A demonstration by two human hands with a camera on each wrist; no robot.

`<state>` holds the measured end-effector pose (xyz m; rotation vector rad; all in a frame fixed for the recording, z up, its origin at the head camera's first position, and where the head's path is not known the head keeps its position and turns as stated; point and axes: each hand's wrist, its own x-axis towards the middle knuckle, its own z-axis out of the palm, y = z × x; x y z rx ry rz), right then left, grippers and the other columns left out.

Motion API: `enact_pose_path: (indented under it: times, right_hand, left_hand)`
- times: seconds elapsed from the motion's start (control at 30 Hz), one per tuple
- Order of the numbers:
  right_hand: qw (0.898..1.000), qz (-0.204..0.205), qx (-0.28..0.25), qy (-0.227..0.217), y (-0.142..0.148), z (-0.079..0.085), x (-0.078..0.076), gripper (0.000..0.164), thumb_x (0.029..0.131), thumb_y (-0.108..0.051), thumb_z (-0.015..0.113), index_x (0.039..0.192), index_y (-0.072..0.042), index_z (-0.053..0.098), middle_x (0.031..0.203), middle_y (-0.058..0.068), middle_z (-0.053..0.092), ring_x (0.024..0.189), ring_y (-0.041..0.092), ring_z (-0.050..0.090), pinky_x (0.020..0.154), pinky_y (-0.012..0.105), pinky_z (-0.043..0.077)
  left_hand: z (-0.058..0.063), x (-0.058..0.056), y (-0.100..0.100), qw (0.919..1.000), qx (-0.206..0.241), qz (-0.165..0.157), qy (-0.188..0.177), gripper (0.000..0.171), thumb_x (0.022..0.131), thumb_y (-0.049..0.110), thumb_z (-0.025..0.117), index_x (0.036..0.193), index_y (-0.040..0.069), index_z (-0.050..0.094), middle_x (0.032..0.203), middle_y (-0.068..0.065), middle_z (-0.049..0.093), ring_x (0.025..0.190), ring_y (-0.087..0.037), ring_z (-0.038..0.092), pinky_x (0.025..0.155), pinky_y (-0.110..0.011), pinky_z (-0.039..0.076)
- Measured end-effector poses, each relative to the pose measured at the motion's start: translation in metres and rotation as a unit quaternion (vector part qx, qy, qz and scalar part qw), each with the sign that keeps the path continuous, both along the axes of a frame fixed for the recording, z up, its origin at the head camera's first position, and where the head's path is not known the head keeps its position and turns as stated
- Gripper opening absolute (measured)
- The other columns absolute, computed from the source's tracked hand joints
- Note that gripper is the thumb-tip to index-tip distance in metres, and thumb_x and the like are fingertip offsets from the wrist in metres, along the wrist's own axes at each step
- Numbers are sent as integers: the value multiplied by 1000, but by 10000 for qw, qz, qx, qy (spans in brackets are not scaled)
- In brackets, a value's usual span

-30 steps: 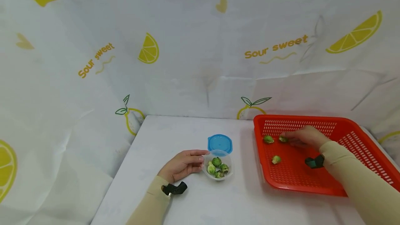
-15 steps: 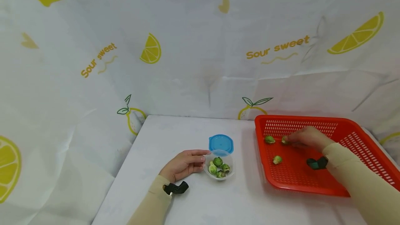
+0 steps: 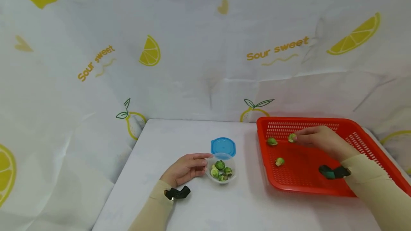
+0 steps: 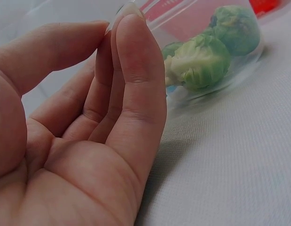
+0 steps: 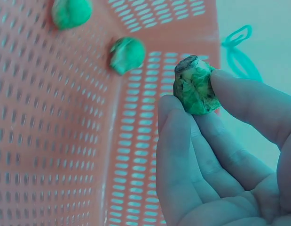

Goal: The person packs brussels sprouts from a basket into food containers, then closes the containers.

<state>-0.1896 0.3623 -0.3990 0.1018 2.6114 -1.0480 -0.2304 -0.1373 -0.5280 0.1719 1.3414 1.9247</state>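
Between the thumb and fingertips of my right hand (image 3: 324, 141) is a Brussels sprout (image 5: 196, 85), raised over the red basket (image 3: 308, 187). Two other sprouts lie in the basket: one near its back left corner (image 3: 272, 142), one nearer the front (image 3: 280, 162). My left hand (image 3: 187, 169) pinches the rim of a small clear plastic container (image 3: 233, 178) standing on the table. Several sprouts (image 4: 201, 61) sit inside it, seen through its wall in the left wrist view.
A blue lid (image 3: 223, 146) lies flat on the white table (image 3: 179, 134), just behind the clear container. The basket, with slotted walls, stands on the right side of the table. A lemon-printed sheet (image 3: 192, 45) hangs behind.
My right hand has lifted the sprout off the basket's floor and drawn slightly back. The left hand stays at the container. The head view has shifted a little.
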Motion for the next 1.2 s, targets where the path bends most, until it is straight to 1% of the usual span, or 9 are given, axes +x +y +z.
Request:
enact_pose_path:
  times: [0.17,0.47,0.6,0.67,0.77,0.83,0.9,1.03,1.2]
  right_hand:
    - [9997,-103,1,202,-12,8,15,67,104,-59,66,150,-9,65,140,14,73,134,41,57,100,60,56]
    - [9971,-383,-438,493,-62,18,36,63,102,-59,69,148,-15,67,147,13,68,142,42,50,103,68,49]
    - [9946,-531,-689,563,-89,16,41,61,99,-61,71,143,-18,71,142,7,72,140,37,54,105,65,49]
    - [9934,-613,-783,567,-104,15,43,60,98,-62,72,141,-20,72,138,5,74,134,33,58,102,58,54]
    - [9910,-746,-945,578,-128,13,45,55,99,-57,75,139,-19,73,132,6,76,123,30,63,91,46,61]
    - [9897,-736,-1037,661,-143,11,47,50,101,-51,75,139,-18,73,130,7,77,119,28,67,88,40,64]
    - [9875,-722,-1177,760,-158,9,47,44,102,-43,76,138,-16,73,127,7,78,117,27,70,92,40,66]
    - [9839,-621,-1405,917,-186,3,44,38,103,-36,76,134,-14,75,124,6,79,116,25,74,102,47,63]
    - [9824,-444,-1530,980,-218,-10,40,29,101,-27,79,126,-12,78,117,5,80,109,22,76,99,46,65]
  left_hand:
    - [-1,0,-1,10000,5,12,-9,53,104,10,71,154,3,57,105,-2,71,89,-10,71,86,-22,63]
    - [-3,-3,0,10000,-37,60,-23,50,106,7,67,155,4,57,104,0,70,88,-9,71,86,-21,63]
    - [-4,-3,0,9999,-56,86,-50,50,106,6,67,155,4,57,104,0,70,88,-9,72,86,-22,63]
    - [-4,-3,-1,9999,-66,96,-46,50,105,7,68,154,4,58,105,0,70,89,-9,71,86,-21,63]
    - [-5,-3,0,9999,-68,88,-36,49,105,6,68,153,4,59,106,-1,70,89,-9,71,86,-21,63]
    - [-5,-3,0,10000,-48,67,-25,48,106,6,67,153,4,59,106,-1,70,90,-9,70,86,-21,63]
    - [-4,-4,0,10000,-14,49,-17,48,106,5,66,153,3,58,106,-1,70,90,-9,70,85,-22,63]
    - [-2,-4,0,10000,49,55,-28,47,107,4,65,153,2,58,104,-1,70,89,-9,70,85,-22,63]
    - [0,-3,-1,10000,19,26,9,48,107,4,64,154,1,57,103,0,71,88,-8,71,84,-21,63]
